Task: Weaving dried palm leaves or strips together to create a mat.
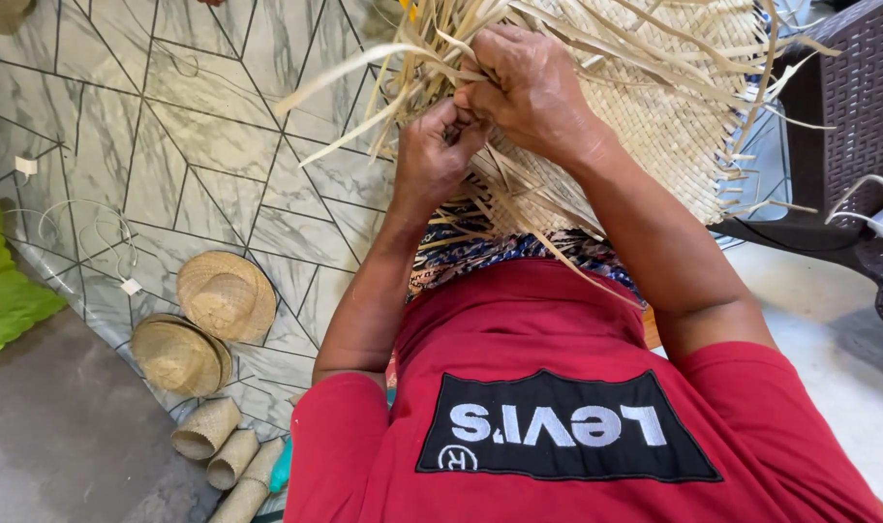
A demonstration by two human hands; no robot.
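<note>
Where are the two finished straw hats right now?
In the head view, the two straw hats lie on the patterned floor mat at the lower left, overlapping, just above three small woven tubes and left of the left hand's forearm.

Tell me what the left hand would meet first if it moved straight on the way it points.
The left hand points up into the loose straw strips of the woven mat; it already grips them, beside the right hand.

1. Red short-sleeved T-shirt (558, 329), sleeves ending above the elbows.
2. Black trapezoid patch (567, 426) with white lettering across the chest.
3. Patterned blue, multicoloured cloth (480, 250) at the lap.
4. Bare forearms, no jewellery visible.
</note>
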